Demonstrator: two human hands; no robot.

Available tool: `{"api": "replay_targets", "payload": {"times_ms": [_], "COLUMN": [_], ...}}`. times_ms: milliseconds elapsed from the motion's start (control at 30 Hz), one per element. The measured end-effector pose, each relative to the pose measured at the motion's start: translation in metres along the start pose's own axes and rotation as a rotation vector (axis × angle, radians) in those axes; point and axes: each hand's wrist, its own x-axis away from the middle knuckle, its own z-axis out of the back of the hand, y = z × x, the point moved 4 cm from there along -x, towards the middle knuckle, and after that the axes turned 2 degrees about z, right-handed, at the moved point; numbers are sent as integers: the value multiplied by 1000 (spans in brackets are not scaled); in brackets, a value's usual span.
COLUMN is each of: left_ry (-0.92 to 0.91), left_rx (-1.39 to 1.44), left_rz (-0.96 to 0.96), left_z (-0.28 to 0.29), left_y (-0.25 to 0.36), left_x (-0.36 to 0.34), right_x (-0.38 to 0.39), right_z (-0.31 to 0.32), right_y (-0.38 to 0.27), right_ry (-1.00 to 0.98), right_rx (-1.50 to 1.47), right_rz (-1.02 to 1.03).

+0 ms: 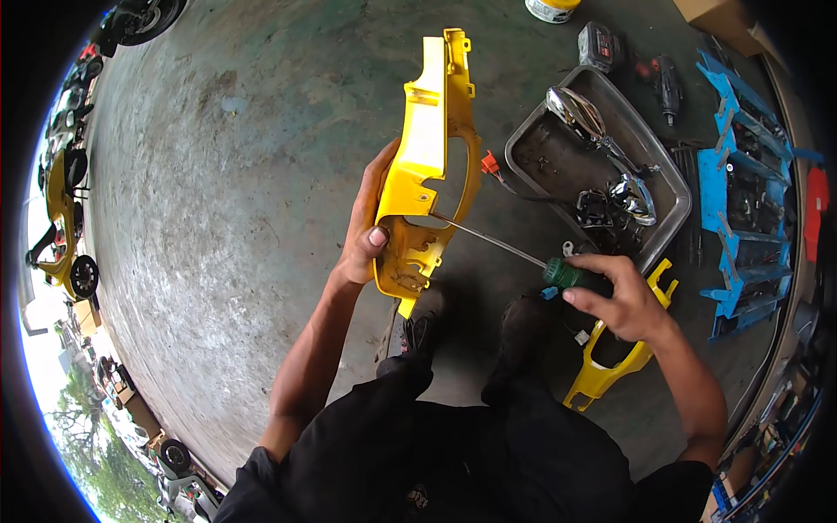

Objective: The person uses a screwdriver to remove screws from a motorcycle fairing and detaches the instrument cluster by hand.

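My left hand [364, 237] grips a yellow plastic fairing panel [425, 139] by its left edge, thumb over the lower part. The panel stands lengthwise in front of me, with large cut-outs and brownish dirt inside its lower end. In my right hand [626, 301] is a screwdriver [501, 242] with a green and black handle. Its thin shaft points left, and the tip meets the panel beside the middle cut-out; whether it sits in a screw cannot be made out. Below my right hand, a second yellow panel [597, 381] lies on the floor, partly covered by that hand and forearm.
A grey metal tray [683, 205] at right holds chrome mirrors [575, 112] and dark parts; an orange connector [490, 163] hangs out on a wire. Beyond stand a battery pack [599, 46], a power tool [668, 91] and a blue tool rack [719, 192]. Motorcycles [63, 227] line the far left.
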Motion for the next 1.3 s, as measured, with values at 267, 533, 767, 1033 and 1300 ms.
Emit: {"api": "replay_targets", "payload": {"times_ms": [267, 533, 767, 1033, 1300], "left_ry": [15, -14, 5, 44, 64], "left_rx": [45, 37, 62, 92, 91], "left_rz": [27, 18, 21, 50, 49], "left_z": [13, 5, 7, 13, 12], "left_y": [-9, -8, -13, -19, -23], "left_x": [2, -1, -3, 1, 1], "right_x": [6, 15, 7, 8, 8], "right_z": [5, 16, 17, 9, 15], "right_y": [-2, 22, -6, 2, 9], "right_ry": [311, 207, 481, 629, 540], "right_rx": [-399, -498, -131, -404, -256], "right_rz": [-296, -433, 278, 95, -171]}}
